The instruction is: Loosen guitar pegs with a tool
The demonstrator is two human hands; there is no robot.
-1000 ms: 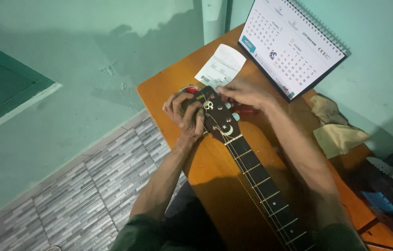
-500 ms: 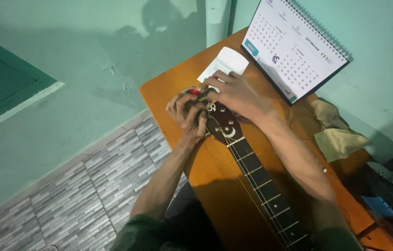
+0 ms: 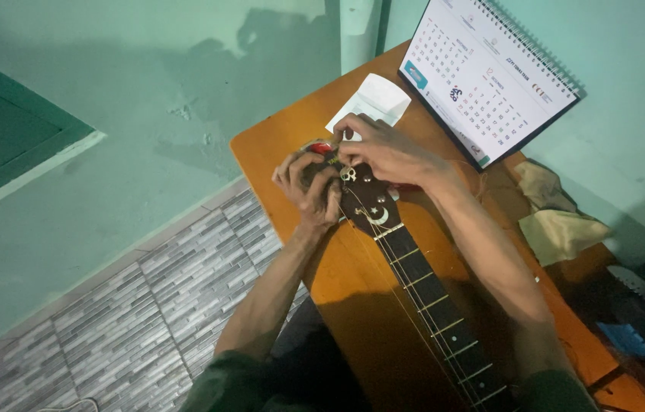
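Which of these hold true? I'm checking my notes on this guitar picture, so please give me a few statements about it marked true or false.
1. Both hands are at the guitar's headstock. True: the left hand and the right hand meet there.
2. The guitar neck lies over an orange-brown table. True.
3. The calendar lies flat on the floor. False: it stands propped at the table's far end.
4. The white paper sits under the guitar neck. False: it lies beyond the headstock, beside the calendar.
5. The floor is grey tile. True.
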